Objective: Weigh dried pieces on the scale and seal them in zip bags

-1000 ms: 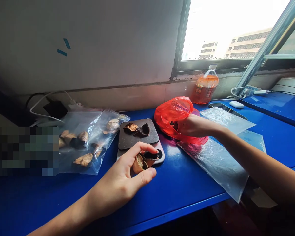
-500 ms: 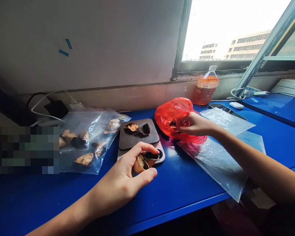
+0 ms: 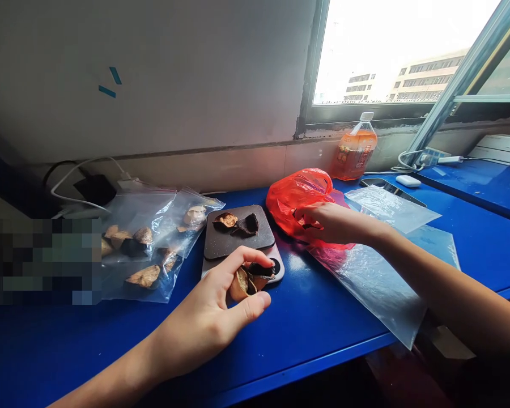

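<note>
In my left hand (image 3: 221,311), thumb and fingers curl around a few pieces of dried peel (image 3: 243,283), brown outside and dark within. This hand hovers at the near edge of a small digital scale (image 3: 221,243). Two more curled pieces, a brown one (image 3: 225,220) and a blackish one (image 3: 247,225), lie on the scale's dark plate. To the right, my right hand (image 3: 335,221) reaches into the mouth of a red plastic bag (image 3: 289,195). The bag hides its fingertips, so what they touch does not show.
Clear zip bags (image 3: 153,226) of peel lie left of the scale. Flat clear bags (image 3: 391,272) spread under my right forearm. Behind stand a drink bottle (image 3: 356,148), a phone (image 3: 395,192) and a white earbud case (image 3: 408,181). A charger (image 3: 94,188) with cables sits back left.
My right hand has dipped slightly deeper into the red bag, its fingers now pointing more downward. The left hand keeps its grip on the peel pieces, nearly still.
</note>
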`<state>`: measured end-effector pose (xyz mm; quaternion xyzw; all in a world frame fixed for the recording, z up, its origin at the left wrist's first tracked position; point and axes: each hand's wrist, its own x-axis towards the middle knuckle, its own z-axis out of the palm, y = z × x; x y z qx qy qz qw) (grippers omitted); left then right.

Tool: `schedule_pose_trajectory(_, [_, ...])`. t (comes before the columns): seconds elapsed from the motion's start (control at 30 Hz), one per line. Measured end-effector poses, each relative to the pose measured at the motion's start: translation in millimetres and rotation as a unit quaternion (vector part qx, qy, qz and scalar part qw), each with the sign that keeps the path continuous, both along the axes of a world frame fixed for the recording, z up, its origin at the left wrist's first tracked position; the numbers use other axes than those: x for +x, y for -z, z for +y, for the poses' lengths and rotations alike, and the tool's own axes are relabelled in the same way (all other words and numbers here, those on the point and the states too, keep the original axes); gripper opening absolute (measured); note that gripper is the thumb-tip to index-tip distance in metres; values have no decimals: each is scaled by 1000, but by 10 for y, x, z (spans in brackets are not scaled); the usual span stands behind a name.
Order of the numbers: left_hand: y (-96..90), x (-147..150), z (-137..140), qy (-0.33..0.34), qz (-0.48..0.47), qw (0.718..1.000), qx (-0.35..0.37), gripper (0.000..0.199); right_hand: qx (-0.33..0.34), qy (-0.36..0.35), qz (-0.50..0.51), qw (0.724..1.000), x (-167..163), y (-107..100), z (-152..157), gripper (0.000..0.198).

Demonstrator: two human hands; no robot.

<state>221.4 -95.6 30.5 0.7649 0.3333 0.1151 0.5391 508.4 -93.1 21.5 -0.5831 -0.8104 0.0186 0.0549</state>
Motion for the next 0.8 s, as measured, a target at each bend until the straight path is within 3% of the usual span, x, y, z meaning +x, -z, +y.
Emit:
schedule_pose_trajectory(0.5, [-12, -5, -5, 12, -9, 1000, 21, 27, -2, 42, -83, 996, -19, -6, -21, 28])
schedule_pose_trajectory(0.7, [12, -11, -7, 12, -9, 1000, 27, 28, -14, 31, -87, 996, -18, -38, -61, 24])
schedule_pose_trajectory(0.8, [-23, -13, 6, 4, -27, 998, 48, 27, 21, 23, -91, 995, 12, -110, -116, 24])
